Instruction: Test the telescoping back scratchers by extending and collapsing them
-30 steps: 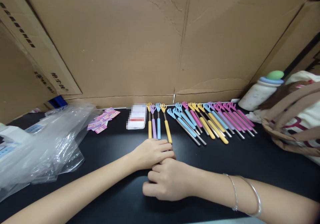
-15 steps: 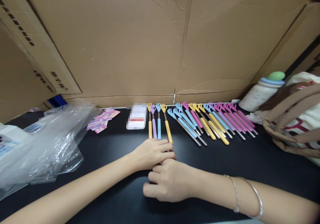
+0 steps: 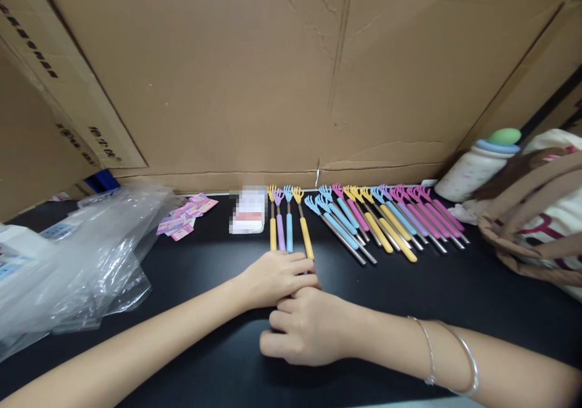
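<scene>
Several back scratchers with yellow, purple and blue handles lie side by side at the middle of the table, such as the blue back scratcher [image 3: 290, 232] and the yellow back scratcher [image 3: 305, 232]. My left hand [image 3: 282, 279] lies across their near ends, palm down, with the fingers bent and close together. It hides the ends of the handles. Against its fingers rests my right hand [image 3: 313, 329], closed, its knuckles up and thumb pointing left. Whatever may be inside either hand is hidden from above.
More back scratchers [image 3: 386, 220] in mixed colours lie in a row to the right. A phone [image 3: 249, 211] and pink cards [image 3: 186, 217] are left of centre. Clear plastic bags [image 3: 95, 268] cover the left side. A bottle [image 3: 475, 168] and a bag [image 3: 536, 214] stand at right. Cardboard [image 3: 227, 80] walls the back.
The view has shifted very slightly. Both hands and the back scratchers stay in place.
</scene>
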Demonstrator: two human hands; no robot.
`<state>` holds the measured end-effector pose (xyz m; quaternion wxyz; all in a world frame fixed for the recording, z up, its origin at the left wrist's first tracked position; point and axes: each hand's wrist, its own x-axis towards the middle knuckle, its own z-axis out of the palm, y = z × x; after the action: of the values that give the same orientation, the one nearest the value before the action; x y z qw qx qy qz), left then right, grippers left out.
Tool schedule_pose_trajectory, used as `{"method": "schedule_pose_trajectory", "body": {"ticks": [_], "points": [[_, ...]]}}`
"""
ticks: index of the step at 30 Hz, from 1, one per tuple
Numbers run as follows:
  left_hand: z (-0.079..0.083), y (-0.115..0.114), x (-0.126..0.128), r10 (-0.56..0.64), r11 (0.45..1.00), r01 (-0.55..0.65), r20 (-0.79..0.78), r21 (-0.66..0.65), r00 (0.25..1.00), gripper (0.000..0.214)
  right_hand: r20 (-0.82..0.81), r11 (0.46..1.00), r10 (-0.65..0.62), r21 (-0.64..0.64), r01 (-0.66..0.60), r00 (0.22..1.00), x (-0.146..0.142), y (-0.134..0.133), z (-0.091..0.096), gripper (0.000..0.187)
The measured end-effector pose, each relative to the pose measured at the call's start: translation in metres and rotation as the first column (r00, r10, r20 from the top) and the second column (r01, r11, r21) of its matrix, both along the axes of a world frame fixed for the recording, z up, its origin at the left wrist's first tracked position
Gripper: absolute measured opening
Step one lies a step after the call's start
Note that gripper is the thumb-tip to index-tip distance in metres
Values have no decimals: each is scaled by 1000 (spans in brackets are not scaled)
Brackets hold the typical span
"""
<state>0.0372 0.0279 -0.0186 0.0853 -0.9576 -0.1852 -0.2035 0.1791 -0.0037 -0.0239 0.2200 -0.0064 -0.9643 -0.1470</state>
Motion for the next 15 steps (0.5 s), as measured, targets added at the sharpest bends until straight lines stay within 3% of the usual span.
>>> {"method": "schedule_pose_trajectory", "body": {"ticks": [15], "points": [[-3,0,0,-5,1000,5,-13,-22,1000,16,-23,1000,5,-7,-5,1000,0,0,-1,13]]}}
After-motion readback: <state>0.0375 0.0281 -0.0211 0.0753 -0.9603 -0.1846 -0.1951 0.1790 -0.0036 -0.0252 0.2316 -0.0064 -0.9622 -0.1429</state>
